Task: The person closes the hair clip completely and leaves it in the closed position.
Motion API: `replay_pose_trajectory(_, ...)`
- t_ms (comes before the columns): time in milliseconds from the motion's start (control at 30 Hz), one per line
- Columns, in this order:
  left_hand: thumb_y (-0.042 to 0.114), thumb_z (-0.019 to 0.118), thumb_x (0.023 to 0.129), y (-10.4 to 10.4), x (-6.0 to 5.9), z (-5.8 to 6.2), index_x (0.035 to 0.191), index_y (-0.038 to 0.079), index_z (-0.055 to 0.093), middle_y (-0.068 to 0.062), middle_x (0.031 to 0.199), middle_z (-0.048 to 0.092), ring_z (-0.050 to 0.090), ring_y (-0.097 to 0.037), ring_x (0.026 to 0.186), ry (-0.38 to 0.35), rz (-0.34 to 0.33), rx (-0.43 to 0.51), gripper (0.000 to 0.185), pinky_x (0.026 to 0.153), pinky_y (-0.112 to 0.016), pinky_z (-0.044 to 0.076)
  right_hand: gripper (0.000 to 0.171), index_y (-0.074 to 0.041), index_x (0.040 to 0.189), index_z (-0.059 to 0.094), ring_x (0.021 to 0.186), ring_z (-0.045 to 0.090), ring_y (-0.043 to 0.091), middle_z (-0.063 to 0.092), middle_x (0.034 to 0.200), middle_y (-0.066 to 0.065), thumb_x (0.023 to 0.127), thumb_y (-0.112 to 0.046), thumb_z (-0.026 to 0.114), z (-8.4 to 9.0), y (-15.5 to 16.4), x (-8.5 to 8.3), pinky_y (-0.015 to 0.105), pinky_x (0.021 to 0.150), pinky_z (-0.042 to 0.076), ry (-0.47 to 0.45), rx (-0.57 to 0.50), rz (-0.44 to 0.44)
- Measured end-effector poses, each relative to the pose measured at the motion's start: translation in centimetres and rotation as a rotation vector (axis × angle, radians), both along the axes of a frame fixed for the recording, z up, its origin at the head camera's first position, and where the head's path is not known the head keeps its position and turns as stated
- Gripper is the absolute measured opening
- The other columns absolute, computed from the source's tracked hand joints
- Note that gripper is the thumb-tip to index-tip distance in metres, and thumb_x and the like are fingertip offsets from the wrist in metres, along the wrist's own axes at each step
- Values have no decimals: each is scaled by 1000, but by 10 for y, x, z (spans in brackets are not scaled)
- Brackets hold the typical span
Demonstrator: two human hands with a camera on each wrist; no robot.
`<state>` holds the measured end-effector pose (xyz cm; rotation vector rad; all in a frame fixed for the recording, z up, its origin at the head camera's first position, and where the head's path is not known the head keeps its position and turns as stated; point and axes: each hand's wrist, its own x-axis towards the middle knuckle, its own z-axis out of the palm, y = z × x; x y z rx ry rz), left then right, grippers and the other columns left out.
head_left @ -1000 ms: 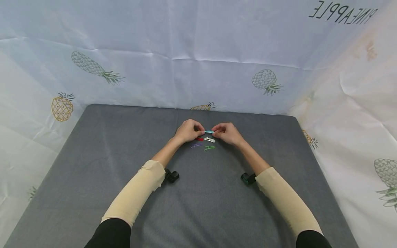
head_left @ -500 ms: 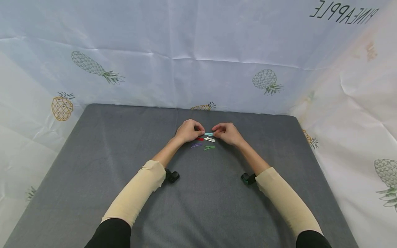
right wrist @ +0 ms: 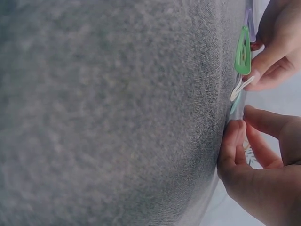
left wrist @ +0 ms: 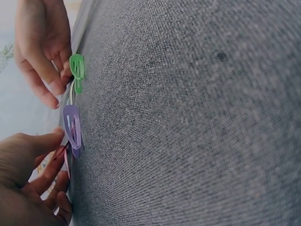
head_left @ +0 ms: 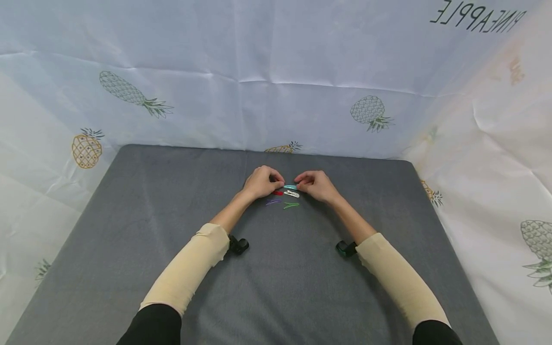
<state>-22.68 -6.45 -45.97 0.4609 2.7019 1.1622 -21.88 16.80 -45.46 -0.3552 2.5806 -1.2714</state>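
A light blue snap hair clip [head_left: 290,187] lies on the grey cloth between my two hands, its two arms spread apart. My left hand [head_left: 259,182] rests by its left end, thumb and forefinger parted in the left wrist view. At the clip's other end is my right hand [head_left: 318,186], its thumb [right wrist: 251,113] also apart from the fingers in the right wrist view. Just nearer lie a red hair clip [head_left: 278,193], partly hidden by the left hand, and a white hair clip [head_left: 291,194], spread too. A purple hair clip [head_left: 273,202] and a green hair clip [head_left: 291,205] form the nearest row.
Grey cloth [head_left: 284,278] covers the table, whose far edge is a little beyond the hands. A white curtain with printed pineapples [head_left: 207,110] hangs behind and at both sides. A black wrist camera [head_left: 238,245] sits on each forearm.
The light blue hair clip was held between both hands as one narrow strip; it has come down slightly nearer and its arms now show spread. Both hands have barely moved.
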Motion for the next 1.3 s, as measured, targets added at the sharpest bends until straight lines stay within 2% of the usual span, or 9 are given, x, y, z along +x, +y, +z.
replay_pose_trajectory(433, 20, 75, 104, -2, 0, 1, 108, 11, 86, -7, 104, 83, 70, -21, 91, 22, -13, 17, 15, 77, -31, 48, 23, 3, 122, 77, 90, 74, 31, 78, 105, 24, 103, -8, 73, 2, 3, 6, 23, 74, 53, 11, -5, 19)
replay_pose_trajectory(733, 17, 75, 103, -1, 5, 3, 108, 9, 86, -9, 103, 84, 72, -21, 89, 10, -83, 22, 15, 76, -30, 50, 22, 3, 121, 77, 87, 74, 28, 78, 106, 23, 104, -10, 71, 3, 5, 12, 23, 73, 52, -10, -6, 58)
replay_pose_trajectory(967, 10, 77, 100, 0, 11, 3, 105, 4, 86, -13, 102, 85, 77, -26, 93, 56, -134, 4, 12, 86, -40, 59, 20, 1, 118, 79, 83, 71, 21, 79, 103, 21, 104, -11, 72, 2, 6, 15, 25, 72, 51, 2, 31, 94)
replay_pose_trajectory(1300, 9, 80, 98, 3, 15, 2, 101, 5, 86, -11, 100, 85, 78, -26, 92, 96, -139, -8, 8, 87, -41, 60, 19, 0, 117, 80, 83, 73, 21, 79, 102, 19, 103, -11, 73, -1, 6, 18, 26, 72, 52, 8, 55, 84)
